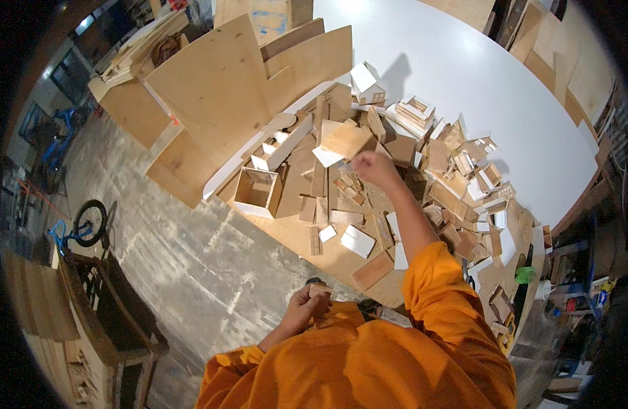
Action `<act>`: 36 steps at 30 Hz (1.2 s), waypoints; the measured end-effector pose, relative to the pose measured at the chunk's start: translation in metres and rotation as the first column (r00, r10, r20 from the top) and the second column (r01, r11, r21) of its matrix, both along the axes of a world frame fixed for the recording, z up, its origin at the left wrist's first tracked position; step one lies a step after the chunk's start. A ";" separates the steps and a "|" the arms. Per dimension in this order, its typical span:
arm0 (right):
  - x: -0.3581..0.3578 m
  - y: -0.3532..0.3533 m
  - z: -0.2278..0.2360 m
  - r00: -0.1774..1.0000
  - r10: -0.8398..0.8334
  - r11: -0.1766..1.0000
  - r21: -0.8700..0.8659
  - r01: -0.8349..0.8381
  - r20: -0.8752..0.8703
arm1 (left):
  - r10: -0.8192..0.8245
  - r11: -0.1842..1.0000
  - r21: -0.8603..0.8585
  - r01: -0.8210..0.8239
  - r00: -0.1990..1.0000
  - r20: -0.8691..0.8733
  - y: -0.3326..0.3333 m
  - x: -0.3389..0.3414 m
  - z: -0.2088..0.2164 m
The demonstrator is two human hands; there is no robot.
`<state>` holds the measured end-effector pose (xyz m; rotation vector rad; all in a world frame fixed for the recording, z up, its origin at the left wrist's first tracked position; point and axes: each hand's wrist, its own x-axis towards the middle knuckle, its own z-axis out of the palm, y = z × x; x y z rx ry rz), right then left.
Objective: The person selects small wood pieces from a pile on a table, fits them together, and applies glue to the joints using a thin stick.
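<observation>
Left hand (299,311): low before my body, fingers bent closed round a small wooden piece (320,290)
Piece in hand: flat, pale brown, its end showing at the top of my grip, on my side of the table edge
Right hand (374,168): arm stretched out over the heap, fingers curled in; I cannot tell whether they grip anything
Nearest to it: a tan board (348,140), lying at my fingertips; contact unclear
Table (293,237): plywood top, loaded with wooden offcuts and white-faced bits, thickest to my right
Near edge: a white-faced plate (358,242), flat, with a brown block (373,270) toward me and to its right
Left end: an open wooden box (257,194), hollow side showing
Far side: a small white-roofed house (367,85), left of a stack of white-edged pieces (409,117)
Behind: a broad white panel (477,75); large plywood sheets (215,82) upright at left
Floor (191,262): grey, blotchy; a blue bicycle (90,223) far left
</observation>
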<state>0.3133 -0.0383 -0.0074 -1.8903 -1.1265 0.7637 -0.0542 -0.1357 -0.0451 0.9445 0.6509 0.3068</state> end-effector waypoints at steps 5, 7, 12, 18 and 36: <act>-0.058 -0.053 0.006 0.883 0.367 0.920 -0.252 -0.300 0.291 | -0.053 0.997 -0.064 0.049 0.996 -0.067 0.006 0.001 0.003; -0.072 -0.063 0.005 0.879 0.270 0.960 -0.181 -0.214 0.394 | -0.056 0.997 -0.052 0.053 0.996 -0.065 0.006 0.006 0.006; -0.069 -0.073 0.005 0.926 0.197 0.977 -0.146 -0.156 0.322 | -0.061 0.964 -0.259 0.054 0.998 -0.021 0.008 0.018 0.012; -0.053 -0.097 0.006 0.993 -0.044 0.984 0.178 0.025 0.108 | -0.054 0.946 -0.318 0.064 0.998 0.040 0.013 0.032 0.039; -0.092 -0.276 0.072 0.999 -0.032 0.995 0.097 0.032 0.000 | -0.436 0.814 -0.353 0.462 0.887 0.155 -0.039 0.108 0.068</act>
